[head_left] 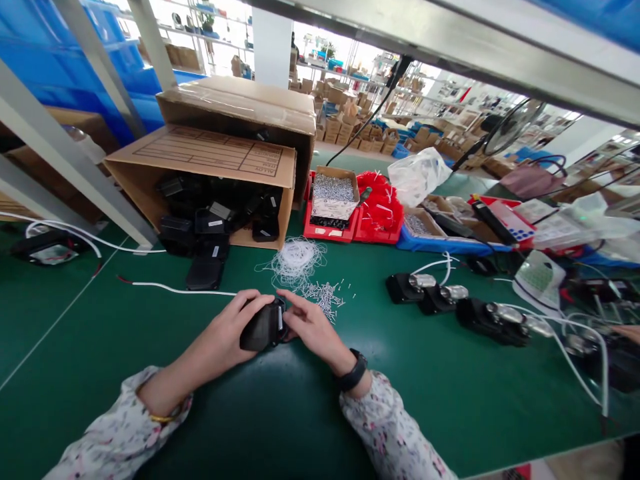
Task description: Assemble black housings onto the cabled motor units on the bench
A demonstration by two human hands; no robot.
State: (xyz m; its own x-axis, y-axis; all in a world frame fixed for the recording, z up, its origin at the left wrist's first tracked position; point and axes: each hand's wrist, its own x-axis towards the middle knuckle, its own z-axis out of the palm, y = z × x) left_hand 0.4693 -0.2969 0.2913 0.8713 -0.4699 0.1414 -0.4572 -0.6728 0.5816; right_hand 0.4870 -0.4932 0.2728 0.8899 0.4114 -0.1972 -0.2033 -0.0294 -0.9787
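My left hand (227, 333) is wrapped round a small black plastic housing (263, 327), held just above the green table (280, 420). My right hand (313, 327) touches the housing's right end, fingers bent against it; a black band sits on that wrist. A white cable (175, 288) runs along the table from the left toward the housing. Just beyond my hands lie a pile of small silver screws (325, 297) and a tangle of thin white rings (296, 259).
An open cardboard box (200, 157) on its side spills black housings (205, 270). Red bins (330, 230) hold screws and red parts. Assembled black units with white cables (493, 320) line the right side. Another person's hand (627, 331) shows at the far right.
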